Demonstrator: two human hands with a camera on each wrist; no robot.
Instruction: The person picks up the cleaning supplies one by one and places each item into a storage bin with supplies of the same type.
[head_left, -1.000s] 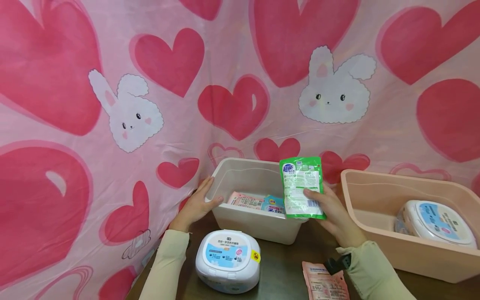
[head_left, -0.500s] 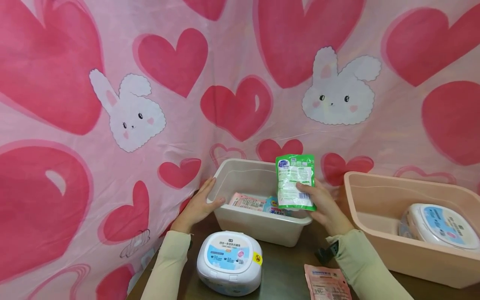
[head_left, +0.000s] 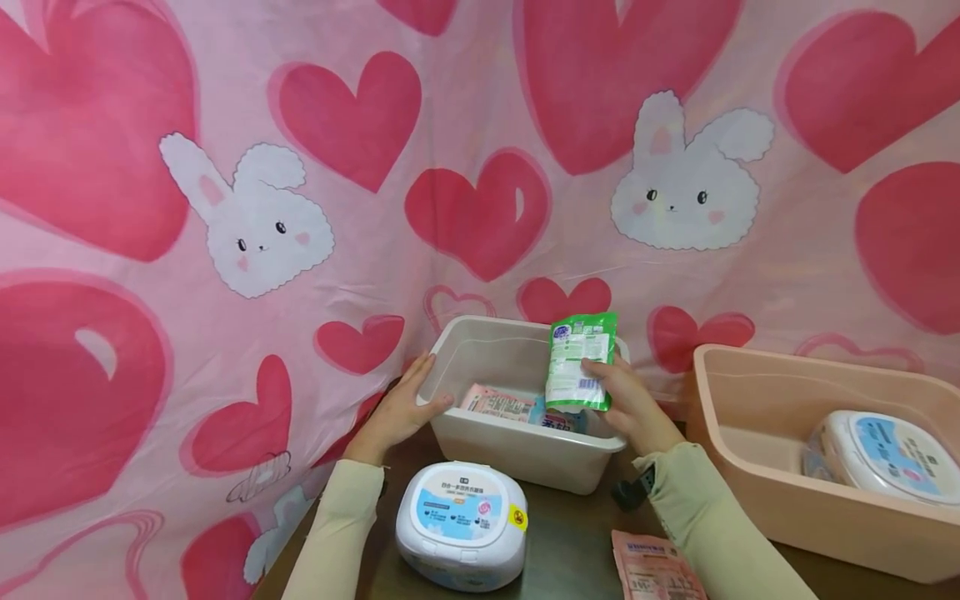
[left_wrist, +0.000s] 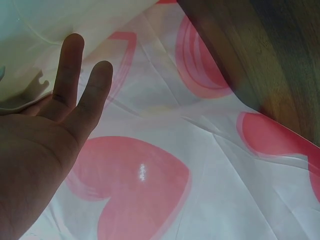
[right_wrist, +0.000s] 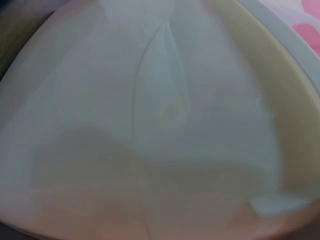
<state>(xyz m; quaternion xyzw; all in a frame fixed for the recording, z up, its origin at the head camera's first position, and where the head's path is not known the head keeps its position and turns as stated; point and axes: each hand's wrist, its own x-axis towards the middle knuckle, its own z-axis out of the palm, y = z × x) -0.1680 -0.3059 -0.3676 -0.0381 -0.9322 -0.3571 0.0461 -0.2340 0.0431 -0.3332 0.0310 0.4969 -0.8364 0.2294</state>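
A green-and-white packet with printed text and a barcode hangs over the right end of the grey-beige bin. My right hand pinches its right side, thumb across the printed face and fingers hidden behind. My left hand rests at the bin's left end, thumb near the front rim. In the left wrist view, two straight fingers of the left hand stand against the pale bin wall. Inside the bin lie a pink packet and a blue packet. A blurred pale surface fills the right wrist view.
In front of the bin stands a white lidded tub with a blue label. Another pink packet lies on the dark table, partly under the right sleeve. A peach bin at right holds a similar white tub.
My right hand has carried the green packet left and slightly down, further over the bin, tilting it. The left hand stays at the bin's left end. The view has shifted slightly.
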